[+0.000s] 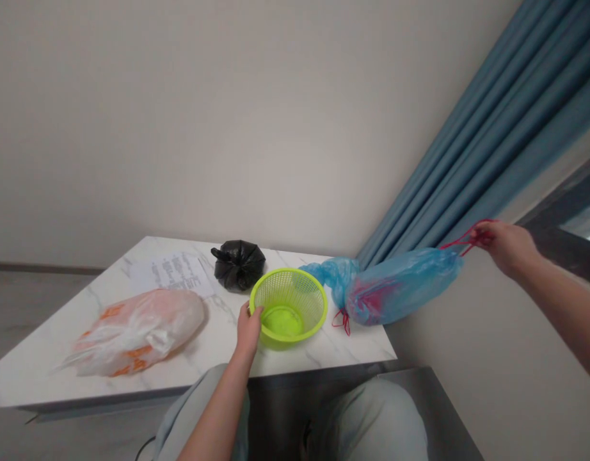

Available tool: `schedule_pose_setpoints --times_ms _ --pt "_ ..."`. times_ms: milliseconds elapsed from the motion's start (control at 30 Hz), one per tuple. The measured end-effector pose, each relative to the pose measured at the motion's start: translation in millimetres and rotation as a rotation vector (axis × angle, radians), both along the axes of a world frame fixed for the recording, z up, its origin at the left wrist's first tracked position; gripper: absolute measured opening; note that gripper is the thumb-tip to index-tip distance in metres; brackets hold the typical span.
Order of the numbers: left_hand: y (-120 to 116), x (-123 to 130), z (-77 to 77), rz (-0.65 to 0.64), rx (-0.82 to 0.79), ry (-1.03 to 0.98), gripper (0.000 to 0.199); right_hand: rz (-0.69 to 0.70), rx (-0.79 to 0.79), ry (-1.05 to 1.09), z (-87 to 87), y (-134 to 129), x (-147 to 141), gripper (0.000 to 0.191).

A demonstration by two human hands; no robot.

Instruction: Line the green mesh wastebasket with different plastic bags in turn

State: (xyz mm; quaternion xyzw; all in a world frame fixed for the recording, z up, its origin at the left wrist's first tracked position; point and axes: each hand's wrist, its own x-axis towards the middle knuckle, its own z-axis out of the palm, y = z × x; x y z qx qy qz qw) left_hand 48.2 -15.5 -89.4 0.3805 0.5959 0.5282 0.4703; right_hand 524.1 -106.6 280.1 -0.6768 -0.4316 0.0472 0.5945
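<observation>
My left hand (249, 328) grips the near left rim of a lime-green plastic basket (324, 314), which has mesh sides and nothing visible inside. Out to the right, my right hand (503, 243) is closed on the red drawstring (461, 241) of a translucent blue plastic bag (414, 282). Something pink or red shows through the bag's lower part, which hangs by the table's right edge. Beside it, between bag and basket, lies another crumpled blue plastic bag (340, 274). A red string loop (343, 322) dangles near where the two blue bags meet.
A knotted black plastic bag (240, 266) sits behind the basket. To the left lie a white bag with orange print (146, 330) and a printed sheet of paper (175, 272) on the marbled white table (36, 358). Blue curtains (468, 153) hang at the right.
</observation>
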Motion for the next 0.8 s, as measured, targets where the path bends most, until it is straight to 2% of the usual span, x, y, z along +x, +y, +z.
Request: schedule_pose_setpoints --times_ms 33,133,200,267,333,400,467,533,633,700,800 --pt "0 0 -1.0 0.010 0.005 -0.012 0.039 -0.050 -0.082 0.005 -13.9 -3 1 0.025" --pt "1 -1 -2.9 0.041 0.033 -0.048 0.037 -0.058 -0.314 -0.093 -66.0 -12 -1 0.025" --pt "2 -1 -3.3 0.050 0.068 -0.065 0.036 -0.113 -0.567 -0.191 -105.8 -18 -4 0.020" --pt "3 -2 -3.7 0.037 0.091 -0.081 0.032 -0.092 -0.695 -0.211 -145.3 -22 -8 0.020" --pt "4 -2 -4.4 0.018 0.102 -0.101 0.027 -0.017 -0.928 -0.310 -181.3 -22 -13 0.023" --pt "4 -4 -5.9 -0.002 0.101 -0.116 0.025 0.004 -1.067 -0.414 -211.9 -19 -18 0.022" --pt "5 -5 -7.8 -0.024 0.096 -0.121 0.027 -0.050 -1.121 -0.506 -235.4 -13 -25 0.018" --pt "5 -7 -9.6 -0.050 0.122 -0.124 0.030 -0.212 -1.040 -0.633 -250.7 -6 -35 0.027" --pt "6 -9 -12.1 -0.084 0.207 -0.117 0.034 -0.446 -0.681 -0.868 -259.6 9 -53 0.063" --pt "6 -11 -13.9 -0.093 0.243 -0.109 0.038 -0.466 -0.466 -0.932 -261.3 24 -62 0.067" --pt "9 -14 -19.0 -0.066 0.257 -0.103 0.041 -0.344 -0.270 -0.861 -272.9 56 -71 0.061"
